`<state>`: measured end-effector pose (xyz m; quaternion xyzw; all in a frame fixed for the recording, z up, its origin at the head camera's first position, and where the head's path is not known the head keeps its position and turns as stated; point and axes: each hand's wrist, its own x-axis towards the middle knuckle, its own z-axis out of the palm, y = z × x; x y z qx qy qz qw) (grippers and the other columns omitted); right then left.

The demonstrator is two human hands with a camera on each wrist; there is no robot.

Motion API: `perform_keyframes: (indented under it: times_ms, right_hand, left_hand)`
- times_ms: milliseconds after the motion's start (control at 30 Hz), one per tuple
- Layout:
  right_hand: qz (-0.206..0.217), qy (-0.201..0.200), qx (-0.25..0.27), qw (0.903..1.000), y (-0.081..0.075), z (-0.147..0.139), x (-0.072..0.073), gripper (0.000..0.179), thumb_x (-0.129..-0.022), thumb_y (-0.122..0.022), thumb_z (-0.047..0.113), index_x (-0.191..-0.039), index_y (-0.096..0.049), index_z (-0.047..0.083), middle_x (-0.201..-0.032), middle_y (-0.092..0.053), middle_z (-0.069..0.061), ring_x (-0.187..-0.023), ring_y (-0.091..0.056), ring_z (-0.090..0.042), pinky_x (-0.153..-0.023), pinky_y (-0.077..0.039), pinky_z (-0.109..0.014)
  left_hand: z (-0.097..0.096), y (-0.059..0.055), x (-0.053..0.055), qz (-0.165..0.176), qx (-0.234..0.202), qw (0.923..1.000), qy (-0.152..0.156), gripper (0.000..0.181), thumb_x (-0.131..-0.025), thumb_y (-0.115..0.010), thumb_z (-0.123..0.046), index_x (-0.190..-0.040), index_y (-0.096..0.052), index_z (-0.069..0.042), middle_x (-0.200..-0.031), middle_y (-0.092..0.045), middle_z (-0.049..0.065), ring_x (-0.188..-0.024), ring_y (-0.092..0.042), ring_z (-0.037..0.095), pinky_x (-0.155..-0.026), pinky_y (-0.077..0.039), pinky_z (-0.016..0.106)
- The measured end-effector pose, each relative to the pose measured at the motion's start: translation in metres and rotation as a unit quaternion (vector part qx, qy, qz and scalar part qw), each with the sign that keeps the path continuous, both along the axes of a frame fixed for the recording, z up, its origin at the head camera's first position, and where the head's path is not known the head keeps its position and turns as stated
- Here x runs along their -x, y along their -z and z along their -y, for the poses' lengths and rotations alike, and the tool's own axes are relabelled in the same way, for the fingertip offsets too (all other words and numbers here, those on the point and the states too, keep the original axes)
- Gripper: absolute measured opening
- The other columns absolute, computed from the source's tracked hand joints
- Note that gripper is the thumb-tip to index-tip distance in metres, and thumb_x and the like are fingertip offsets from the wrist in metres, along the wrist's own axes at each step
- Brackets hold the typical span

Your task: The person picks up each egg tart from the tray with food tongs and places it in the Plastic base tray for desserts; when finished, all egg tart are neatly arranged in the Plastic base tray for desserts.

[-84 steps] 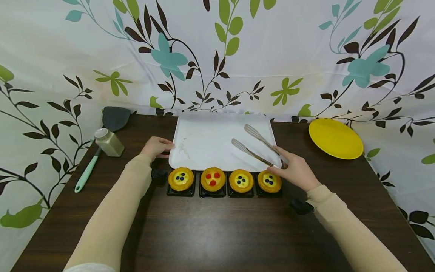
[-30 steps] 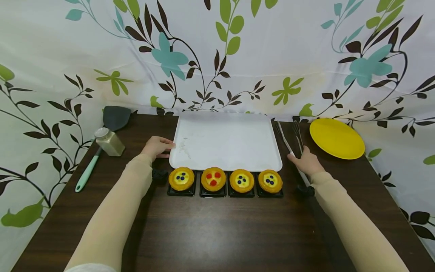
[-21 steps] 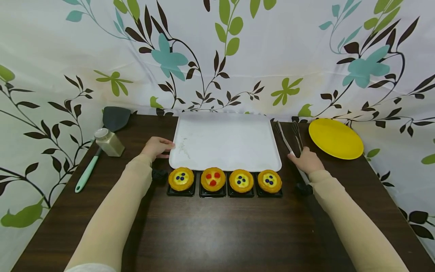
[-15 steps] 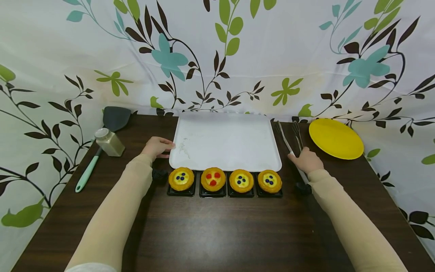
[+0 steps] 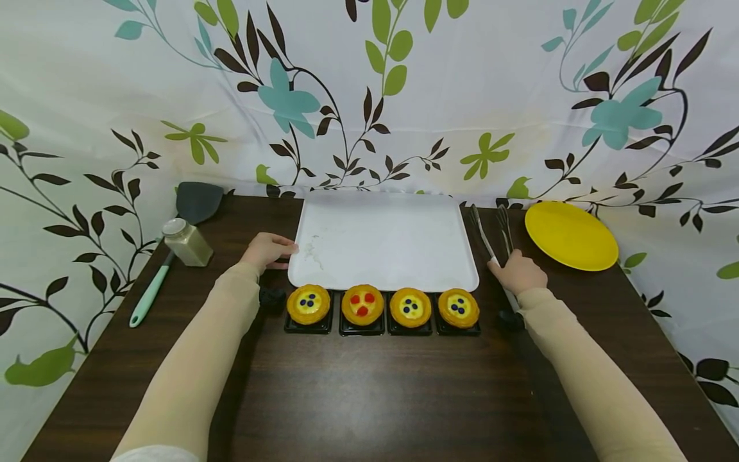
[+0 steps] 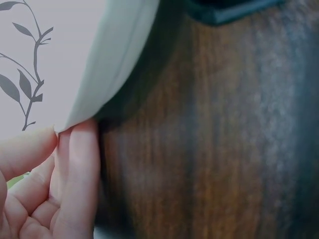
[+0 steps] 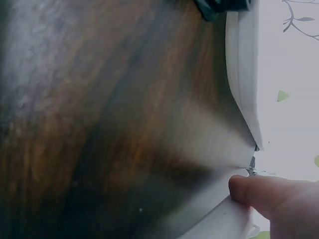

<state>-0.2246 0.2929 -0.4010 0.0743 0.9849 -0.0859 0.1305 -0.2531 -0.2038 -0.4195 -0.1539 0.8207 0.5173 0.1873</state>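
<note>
My left hand (image 5: 267, 250) pinches the left edge of a white tray (image 5: 381, 240), thumb on top and fingers below, as the left wrist view shows at the tray's rim (image 6: 117, 64). Right of the tray, my right hand (image 5: 522, 271) grips metal tongs (image 5: 484, 236), whose slotted tips point toward the back and stand apart. A fingertip presses on the tongs' pale handle (image 7: 212, 221) in the right wrist view. In front of the tray sits a row of several tarts, one with red dots (image 5: 362, 305), the others, like the leftmost tart (image 5: 308, 304), with blue dots, each on a black square base.
A yellow plate (image 5: 571, 236) lies at the back right. On the left stand a glass jar with a pale lid (image 5: 188, 242) and a spatula (image 5: 151, 292) with a mint handle and dark head. A patterned curtain (image 5: 369, 96) hangs behind the dark wooden table (image 5: 369, 398).
Earlier the tongs were held over the tray; my right hand has carried them right, beside the tray. In the last half second that hand shifted slightly left. My left hand stays put.
</note>
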Motion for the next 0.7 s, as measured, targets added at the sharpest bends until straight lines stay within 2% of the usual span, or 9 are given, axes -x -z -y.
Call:
perform_keyframes:
  times_ms: [233,333,433,533,633,700]
  right_hand:
    - [0.007,-0.005,-0.025,0.9997,0.0,0.0,0.003,0.092,-0.091,-0.042,0.061,-0.133,-0.029,-0.021,-0.102,-0.057,-0.037,-0.083,-0.061,-0.045,-0.07,-0.053,-0.054]
    - [-0.004,-0.002,-0.026,0.9997,0.0,0.0,0.002,0.096,-0.089,-0.04,0.065,-0.137,-0.028,-0.018,-0.105,-0.056,-0.038,-0.085,-0.06,-0.046,-0.071,-0.051,-0.056]
    - [-0.038,0.0,-0.026,0.9989,0.004,-0.002,0.001,0.098,-0.089,-0.039,0.067,-0.142,-0.022,-0.014,-0.116,-0.049,-0.041,-0.092,-0.056,-0.05,-0.075,-0.049,-0.06]
    - [-0.09,0.001,-0.019,0.9958,0.007,-0.004,0.0,0.094,-0.09,-0.041,0.064,-0.146,-0.018,-0.008,-0.125,-0.039,-0.043,-0.102,-0.047,-0.056,-0.079,-0.046,-0.066]
    - [-0.143,-0.008,0.0,0.9896,0.007,-0.005,-0.001,0.086,-0.092,-0.044,0.058,-0.146,-0.02,-0.004,-0.127,-0.036,-0.041,-0.105,-0.041,-0.057,-0.08,-0.044,-0.069]
    - [-0.184,-0.016,0.016,0.9827,0.005,-0.004,-0.003,0.08,-0.093,-0.047,0.053,-0.146,-0.024,-0.002,-0.122,-0.039,-0.039,-0.1,-0.042,-0.054,-0.077,-0.044,-0.067]
  left_hand:
    - [0.0,-0.005,-0.003,-0.001,0.01,0.9999,0.009,0.042,-0.096,-0.057,-0.02,-0.13,-0.053,0.004,-0.13,-0.048,0.021,-0.099,-0.06,0.024,-0.079,-0.058,0.028]
    - [0.0,-0.006,-0.003,0.0,0.008,1.0,0.004,0.042,-0.096,-0.056,-0.02,-0.13,-0.053,0.004,-0.13,-0.048,0.021,-0.099,-0.06,0.024,-0.08,-0.058,0.029]
    - [0.0,-0.004,-0.002,-0.002,0.005,1.0,-0.001,0.042,-0.096,-0.056,-0.02,-0.13,-0.053,0.003,-0.13,-0.048,0.02,-0.101,-0.059,0.025,-0.08,-0.058,0.028]
    - [-0.001,-0.001,0.0,-0.008,0.003,1.0,-0.004,0.041,-0.096,-0.057,-0.02,-0.13,-0.054,0.003,-0.129,-0.049,0.02,-0.103,-0.059,0.026,-0.079,-0.058,0.027]
    - [-0.001,0.003,0.002,-0.015,0.005,0.9998,-0.013,0.041,-0.095,-0.059,-0.021,-0.128,-0.055,0.003,-0.128,-0.051,0.02,-0.107,-0.059,0.028,-0.077,-0.058,0.027]
    - [-0.001,0.005,0.003,-0.022,0.008,0.9995,-0.019,0.041,-0.094,-0.06,-0.02,-0.127,-0.056,0.003,-0.127,-0.052,0.021,-0.109,-0.058,0.029,-0.076,-0.058,0.027]
